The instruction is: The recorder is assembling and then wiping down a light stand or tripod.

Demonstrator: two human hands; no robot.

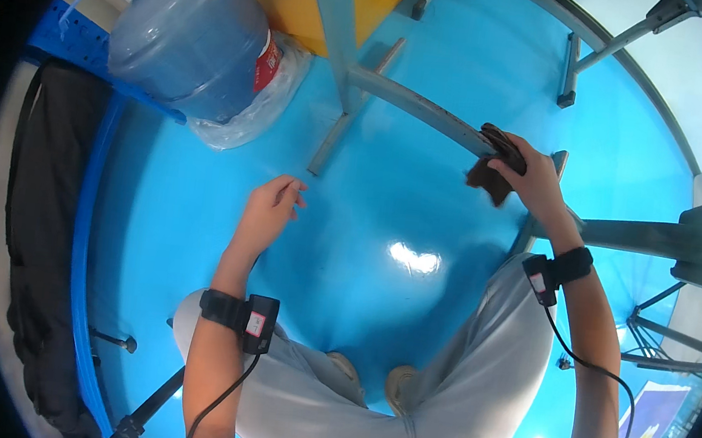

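Observation:
My right hand (535, 180) is closed around a dark brown cloth (489, 180), bunched and folded over. The cloth lies against the right end of a grey metal crossbar (431, 112), part of a table's under-frame. One flap of it hangs below the bar. My left hand (270, 211) hovers over the blue floor with its fingers curled in, and nothing shows in it. The bar's left end meets an upright grey leg (334, 29), which stands beyond that hand.
A large clear-blue water jug (190, 40) in plastic wrap stands at the upper left, beside a yellow box (373, 8). A black bag (48, 213) lies along the left edge. Another grey support (623, 236) crosses near my right wrist. Both wrists carry cabled black straps.

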